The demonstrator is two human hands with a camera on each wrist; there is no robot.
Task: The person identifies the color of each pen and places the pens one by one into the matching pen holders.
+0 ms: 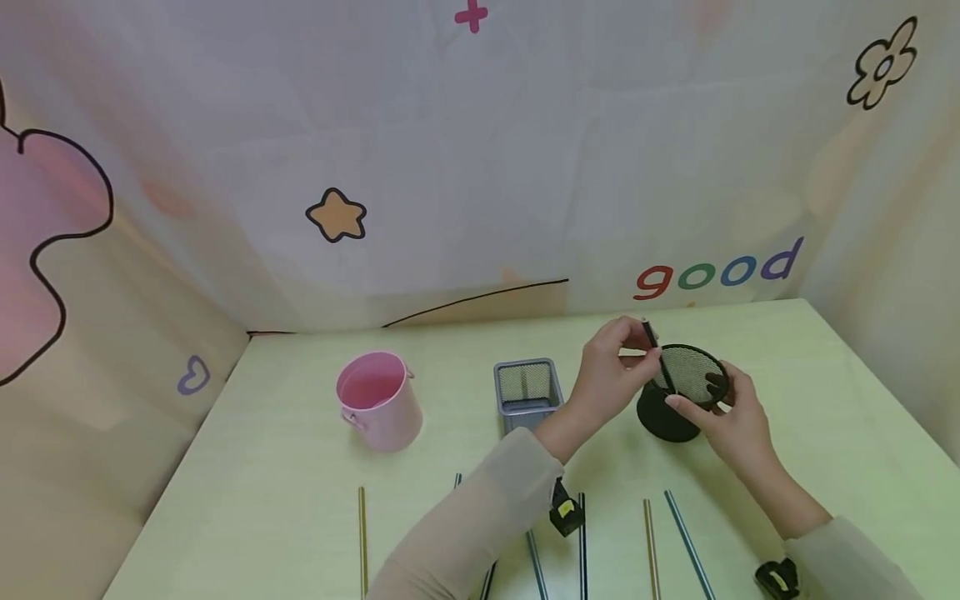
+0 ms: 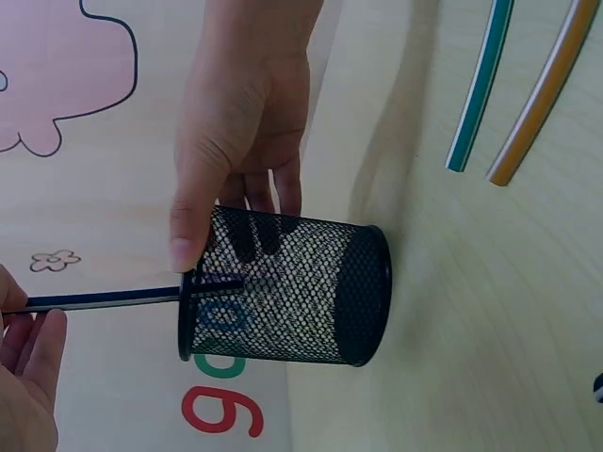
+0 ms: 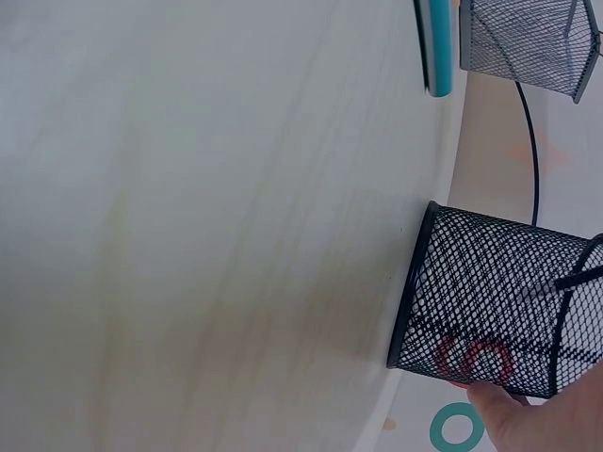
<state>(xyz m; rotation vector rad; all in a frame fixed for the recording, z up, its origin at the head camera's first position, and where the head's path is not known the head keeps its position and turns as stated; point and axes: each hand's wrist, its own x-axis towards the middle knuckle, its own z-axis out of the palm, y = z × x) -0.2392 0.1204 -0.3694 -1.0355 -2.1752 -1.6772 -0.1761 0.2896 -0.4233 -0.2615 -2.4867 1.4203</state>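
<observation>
My left hand (image 1: 609, 367) pinches the upper end of a slim black stick (image 2: 113, 298) between thumb and fingers. The stick's lower end is inside the mouth of a round black mesh pen holder (image 2: 283, 320). Around the holder's rim, my right hand (image 1: 731, 421) has its thumb at the near side and its fingers on the far side. The right wrist view shows the mesh pen holder (image 3: 499, 301) with part of the right hand (image 3: 556, 419) against its side. Whether its base touches the table is hard to tell.
A pink bucket (image 1: 390, 417) stands at the left. Between it and my left forearm is a square grey mesh holder (image 1: 525, 383), partly covered. Along the front lie several sticks, among them a gold one (image 1: 363, 542), a blue one (image 1: 688, 542) and a black one (image 1: 582, 550).
</observation>
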